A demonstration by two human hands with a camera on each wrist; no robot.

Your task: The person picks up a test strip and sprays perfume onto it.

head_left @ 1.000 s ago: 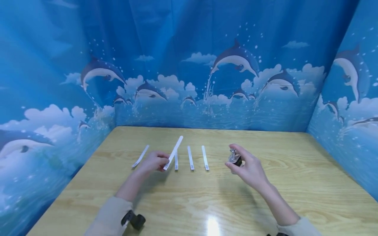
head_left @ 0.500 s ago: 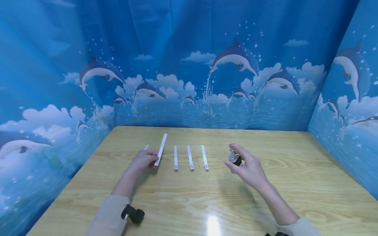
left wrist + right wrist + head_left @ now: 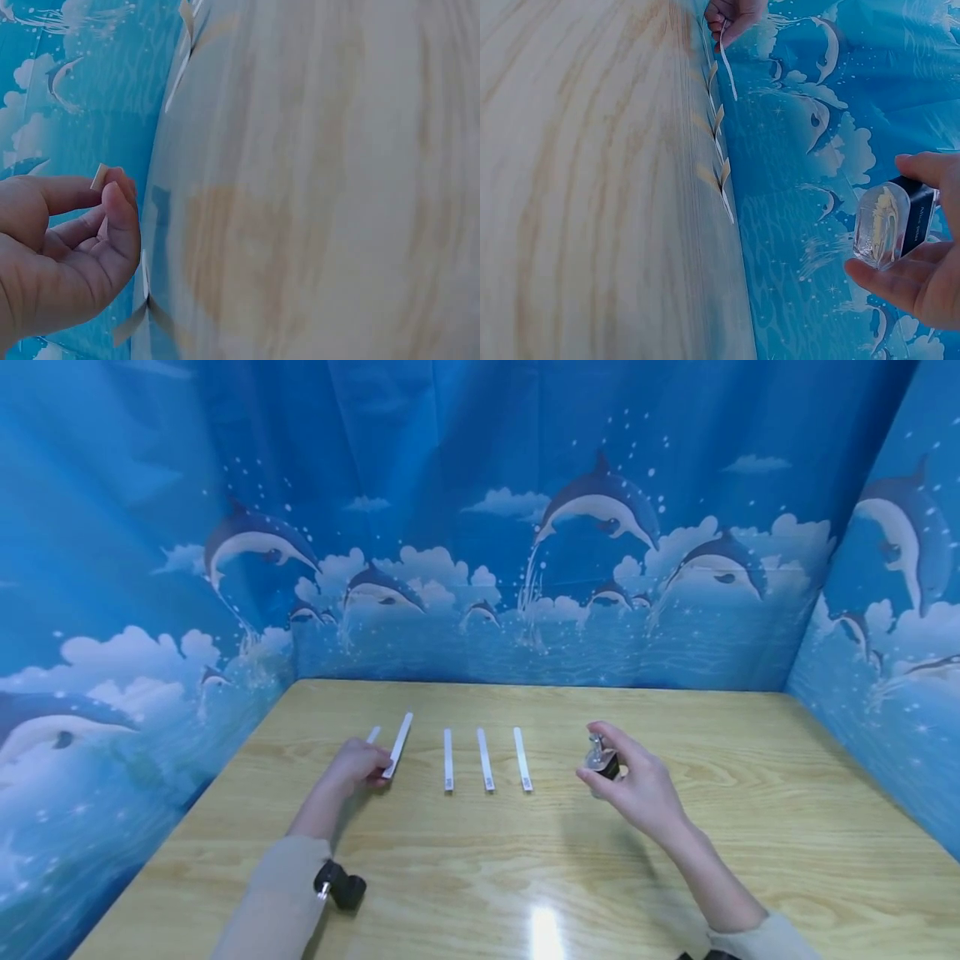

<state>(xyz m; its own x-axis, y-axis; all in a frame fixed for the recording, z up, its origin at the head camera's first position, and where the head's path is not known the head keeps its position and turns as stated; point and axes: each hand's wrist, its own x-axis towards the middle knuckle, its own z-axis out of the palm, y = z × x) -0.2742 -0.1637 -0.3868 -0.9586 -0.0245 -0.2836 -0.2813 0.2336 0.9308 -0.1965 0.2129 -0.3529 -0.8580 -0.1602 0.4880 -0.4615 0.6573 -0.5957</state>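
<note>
My left hand [image 3: 358,764] pinches a white paper scent strip [image 3: 400,742] by its near end, the far end pointing away and slightly right. In the left wrist view the strip's end [image 3: 98,178] pokes out between thumb and fingers. Partly hidden behind that hand lies another strip [image 3: 373,735]. Three more strips, a left one [image 3: 448,760], a middle one [image 3: 485,760] and a right one [image 3: 522,760], lie in a row with bent-up near ends. My right hand [image 3: 647,789] holds a clear glass perfume bottle [image 3: 883,225] with a black labelled side, above the table.
The wooden table [image 3: 465,877] has light grain and a bright reflection near the front. A blue curtain [image 3: 480,527] printed with dolphins stands along its back and sides. A black wrist camera [image 3: 341,887] is strapped at the left sleeve.
My left hand has carried the scent strip left, away from the row of three, and lowered it toward the table. My right hand has stayed nearly in place with the perfume bottle.
</note>
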